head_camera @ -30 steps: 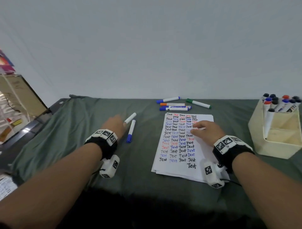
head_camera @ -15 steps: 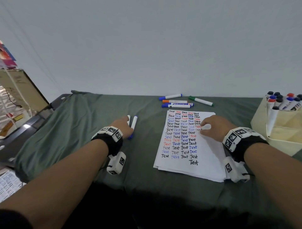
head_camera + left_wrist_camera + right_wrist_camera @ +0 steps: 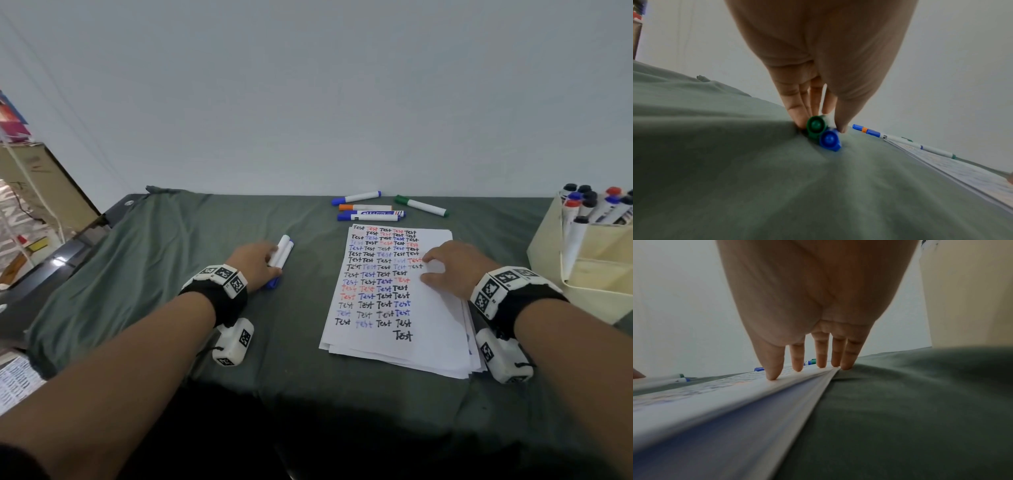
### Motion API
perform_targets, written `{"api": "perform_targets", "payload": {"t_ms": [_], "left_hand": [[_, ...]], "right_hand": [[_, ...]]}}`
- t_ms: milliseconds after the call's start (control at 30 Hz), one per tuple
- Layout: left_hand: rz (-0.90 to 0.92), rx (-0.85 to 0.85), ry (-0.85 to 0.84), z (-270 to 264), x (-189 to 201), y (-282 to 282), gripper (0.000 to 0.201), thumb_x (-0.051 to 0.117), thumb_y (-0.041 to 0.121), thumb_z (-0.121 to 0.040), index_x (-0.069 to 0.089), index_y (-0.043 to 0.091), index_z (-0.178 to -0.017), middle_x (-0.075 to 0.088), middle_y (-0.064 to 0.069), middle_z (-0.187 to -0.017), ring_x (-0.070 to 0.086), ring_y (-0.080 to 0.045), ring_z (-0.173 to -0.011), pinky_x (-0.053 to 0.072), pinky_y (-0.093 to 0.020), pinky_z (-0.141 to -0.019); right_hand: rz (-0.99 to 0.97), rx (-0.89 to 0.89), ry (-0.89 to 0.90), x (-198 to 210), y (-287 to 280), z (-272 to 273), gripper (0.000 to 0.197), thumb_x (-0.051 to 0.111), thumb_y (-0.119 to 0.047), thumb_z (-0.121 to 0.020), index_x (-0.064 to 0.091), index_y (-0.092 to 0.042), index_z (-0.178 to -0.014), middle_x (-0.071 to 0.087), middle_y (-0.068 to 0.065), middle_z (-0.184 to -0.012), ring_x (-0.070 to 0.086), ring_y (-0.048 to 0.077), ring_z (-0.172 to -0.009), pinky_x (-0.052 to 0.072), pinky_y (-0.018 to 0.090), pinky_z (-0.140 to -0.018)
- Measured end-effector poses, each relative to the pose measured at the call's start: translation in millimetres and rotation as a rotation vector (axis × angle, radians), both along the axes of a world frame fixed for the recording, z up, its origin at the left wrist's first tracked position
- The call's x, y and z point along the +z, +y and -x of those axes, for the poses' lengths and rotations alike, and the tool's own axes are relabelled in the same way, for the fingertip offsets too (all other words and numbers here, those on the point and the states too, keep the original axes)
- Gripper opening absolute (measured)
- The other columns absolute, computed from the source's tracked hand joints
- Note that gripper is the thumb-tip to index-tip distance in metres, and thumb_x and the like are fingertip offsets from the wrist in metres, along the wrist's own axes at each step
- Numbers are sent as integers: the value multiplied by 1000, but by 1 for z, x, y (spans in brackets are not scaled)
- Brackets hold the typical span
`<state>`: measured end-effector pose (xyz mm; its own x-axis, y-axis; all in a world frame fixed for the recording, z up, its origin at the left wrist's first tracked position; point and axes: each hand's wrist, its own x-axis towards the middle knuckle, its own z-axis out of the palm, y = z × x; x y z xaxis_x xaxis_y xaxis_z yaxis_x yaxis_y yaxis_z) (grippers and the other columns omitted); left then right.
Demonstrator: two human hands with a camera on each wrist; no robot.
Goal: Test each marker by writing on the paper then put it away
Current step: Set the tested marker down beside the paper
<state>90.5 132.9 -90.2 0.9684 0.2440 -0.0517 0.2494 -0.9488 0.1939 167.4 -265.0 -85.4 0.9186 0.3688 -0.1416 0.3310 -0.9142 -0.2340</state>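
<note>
On the green cloth, my left hand (image 3: 257, 262) lies over two white markers held side by side. The left wrist view shows their near ends, a green cap (image 3: 815, 125) and a blue cap (image 3: 829, 140), pinched between my fingers and thumb. The white barrels (image 3: 281, 255) stick out past my fingers. My right hand (image 3: 445, 267) presses flat on the paper stack (image 3: 394, 342), its straight fingertips (image 3: 797, 365) on the top sheet near the right edge. The sheet is filled with rows of "Test" in black, blue and red.
Several capped markers lie behind the paper: blue (image 3: 356, 197), orange (image 3: 364, 207), blue (image 3: 370, 216) and green (image 3: 421, 205). A cream holder box (image 3: 589, 277) at the right edge holds several upright markers. The cloth's left edge drops off beside a dark ledge (image 3: 51, 260).
My left hand has closed over the two markers and drawn them together, from splayed to parallel. The right hand has stayed on the paper.
</note>
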Motion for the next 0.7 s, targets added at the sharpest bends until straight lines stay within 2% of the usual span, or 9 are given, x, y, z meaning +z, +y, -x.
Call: {"api": "perform_targets", "payload": {"t_ms": [67,133,267,333,433,500,567,600,700], "left_hand": [[-83,-16,19,0,4,-5,36,66,40,-89,65,13,-112,67,-6,-107,62,-28,-100,49,-35,-84],[-153,-34,64,0,8,-9,35,60,42,-92,67,8,-94,66,-10,-93,63,-29,-89,47,-35,-74],[-233,-49,99,0,13,-12,37,55,42,-95,53,11,-74,58,-7,-78,57,-27,-78,34,-32,-64],[-243,-54,107,0,15,-16,37,55,42,-95,50,13,-73,55,-6,-77,54,-26,-77,33,-32,-64],[-181,-33,61,-1,14,-19,33,61,40,-92,52,11,-78,60,-8,-82,61,-30,-85,37,-33,-66],[-119,-23,14,-2,12,-20,29,65,37,-88,61,9,-95,65,-7,-93,62,-30,-92,44,-34,-74],[-62,18,-5,-4,10,-19,39,65,40,-88,64,11,-113,67,-5,-107,62,-28,-103,48,-35,-85],[-34,50,-8,-6,10,-19,42,63,44,-89,64,13,-117,67,-3,-111,61,-27,-107,48,-34,-88],[-20,92,-9,-13,17,-17,42,55,53,-91,68,20,-114,69,-2,-109,63,-26,-105,51,-35,-86]], "right_hand": [[2,0,0,0,0,0,46,62,-52,-94,58,-30,-135,53,3,-136,44,26,-132,38,39,-110],[4,0,2,0,-1,1,46,62,-52,-95,58,-30,-135,53,3,-136,43,27,-132,38,39,-110],[13,-3,7,0,-1,1,47,61,-52,-95,57,-30,-136,52,3,-137,43,27,-133,38,39,-110],[19,-3,12,1,0,0,47,61,-53,-95,57,-31,-137,52,3,-136,43,27,-133,38,40,-110],[18,0,32,2,-1,-1,48,61,-54,-95,56,-31,-137,51,3,-136,43,26,-132,38,41,-110],[16,7,37,2,-3,-3,50,61,-54,-94,56,-30,-137,52,3,-136,44,26,-132,38,40,-110],[27,19,37,3,-6,-6,51,61,-55,-94,55,-30,-138,51,3,-138,45,25,-132,38,40,-111],[34,24,36,4,-8,-8,52,61,-56,-94,55,-30,-139,51,3,-139,45,25,-132,37,40,-111],[51,29,33,5,-14,-14,56,59,-59,-94,52,-29,-142,50,2,-144,44,25,-135,36,42,-113]]}}
